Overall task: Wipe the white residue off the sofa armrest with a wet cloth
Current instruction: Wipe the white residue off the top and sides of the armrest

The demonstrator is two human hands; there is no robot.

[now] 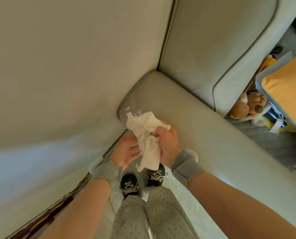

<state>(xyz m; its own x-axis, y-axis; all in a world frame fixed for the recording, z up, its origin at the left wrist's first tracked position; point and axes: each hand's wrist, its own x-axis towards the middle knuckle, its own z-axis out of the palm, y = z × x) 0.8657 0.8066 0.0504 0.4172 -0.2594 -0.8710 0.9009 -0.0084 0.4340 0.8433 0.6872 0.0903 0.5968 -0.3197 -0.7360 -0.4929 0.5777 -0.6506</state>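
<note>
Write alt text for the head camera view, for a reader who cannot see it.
Seen from above, a person's right hand grips a crumpled white cloth just above the corner of a grey-green sofa armrest, where white residue still shows. The left hand is open beside the cloth. Stuffed toys lie on the floor at right.

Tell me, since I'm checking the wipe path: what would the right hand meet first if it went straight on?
Probably the armrest corner, where the white residue lies; the right hand grips the cloth pointing there, though depth is unclear.

Pale wall (pixel 49 66) on the left, soft daylight.
Stuffed toys (pixel 247 106) heaped on grey floor (pixel 273 144) beside an orange cushion (pixel 288 90) at right.
</note>
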